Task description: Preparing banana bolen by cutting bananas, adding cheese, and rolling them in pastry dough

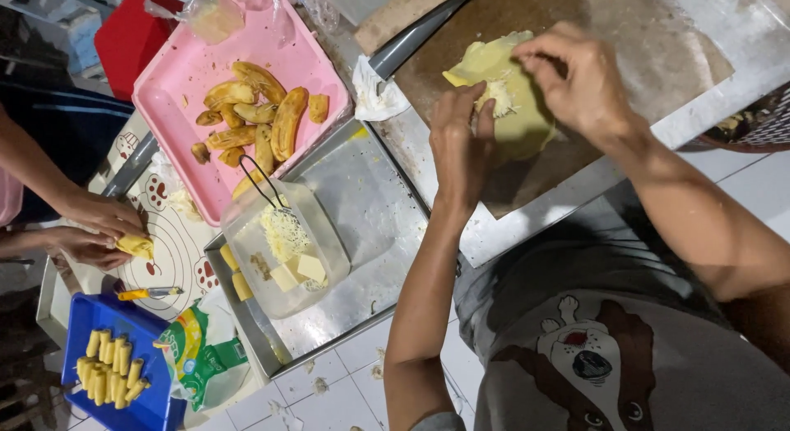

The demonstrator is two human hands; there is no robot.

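Nearest me: grey shirt [609, 349] w/ a dog print, both forearms reaching up to the board [658, 52]. My left hand [461, 139] has fingers curled, tips pressing the near edge of the yellow wrapper [510, 110], right at the grated cheese [496, 97] on it. My right hand [576, 77] pinches the wrapper's far edge btwn thumb and fingers, folding it over. Wrapper lies flat on the brown board, top centre. Left of that, a steel tray [362, 200] holds a clear tub [284, 250] w/ cheese shreds, cheese blocks and a wire tool. Beyond it, a pink tray [177, 77] of fried bananas [251, 118]. Bottom left, a blue tray [123, 316] w/ finished yellow rolls [109, 367], a green packet [197, 357] beside it. Far left, another person's hands [95, 229] hold a yellow piece over a patterned mat [177, 250].
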